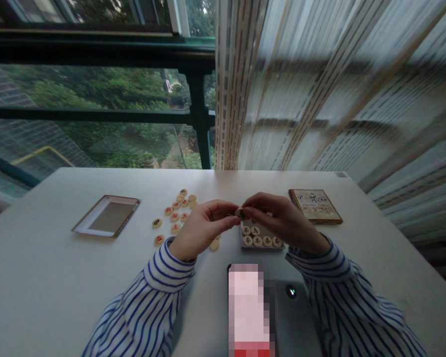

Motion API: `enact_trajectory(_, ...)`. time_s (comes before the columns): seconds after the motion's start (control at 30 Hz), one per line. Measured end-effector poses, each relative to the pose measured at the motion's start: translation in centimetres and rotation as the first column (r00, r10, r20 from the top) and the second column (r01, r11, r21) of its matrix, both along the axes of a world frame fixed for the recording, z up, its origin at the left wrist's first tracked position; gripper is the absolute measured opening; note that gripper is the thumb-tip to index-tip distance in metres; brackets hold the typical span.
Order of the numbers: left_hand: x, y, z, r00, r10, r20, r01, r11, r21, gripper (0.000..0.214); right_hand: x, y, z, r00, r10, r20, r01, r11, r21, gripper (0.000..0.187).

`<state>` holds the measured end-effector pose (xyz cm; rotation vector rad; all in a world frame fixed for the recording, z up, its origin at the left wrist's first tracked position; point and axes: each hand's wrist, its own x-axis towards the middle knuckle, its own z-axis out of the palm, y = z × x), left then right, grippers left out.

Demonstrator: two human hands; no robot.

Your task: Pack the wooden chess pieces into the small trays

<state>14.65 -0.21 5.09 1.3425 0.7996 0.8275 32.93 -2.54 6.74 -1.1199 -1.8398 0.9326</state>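
left hand (202,226) + right hand (280,218): both pinching one piece (240,212) | at tray's (266,231) far-left corner | dark-lettered pieces (257,241) inside tray | loose pieces (175,216) left of tray

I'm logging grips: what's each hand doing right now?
Left hand: closed, holding the edge of a piece.
Right hand: closed, holding the same piece from the other side.

White sleeves (167,277) are striped blue; pale pieces (174,216) are marked red or black at left, black at right.
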Motion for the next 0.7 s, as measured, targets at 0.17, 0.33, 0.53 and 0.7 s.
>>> enact_trajectory(0.17, 0.4, -0.3, 0.3, 1.0, 0.028, -0.004, -0.028, 0.999, -0.023, 0.026, 0.8, -0.8, 0.3, 0.991, -0.024, 0.13, 0.007, 0.992, 0.128, 0.019)
enact_trajectory(0.33, 0.7, -0.6, 0.0, 0.999, 0.037, -0.015, -0.038, 0.997, -0.07, 0.026, 1.3, -1.6, 0.0, 0.982, -0.059, 0.179, 0.015, 0.972, 0.236, 0.017)
enact_trajectory(0.53, 1.1, -0.8, -0.2, 0.999, 0.032, -0.007, -0.033, 0.995, -0.096, 0.025, 1.8, -1.9, -0.2, 0.96, -0.037, 0.278, -0.056, 0.946, 0.32, 0.022)
enact_trajectory(0.7, 1.4, -1.0, -0.4, 1.0, 0.002, -0.003, -0.002, 0.993, -0.115, 0.023, 2.0, -1.9, -0.4, 0.942, -0.055, 0.332, -0.067, 0.936, 0.346, 0.022)
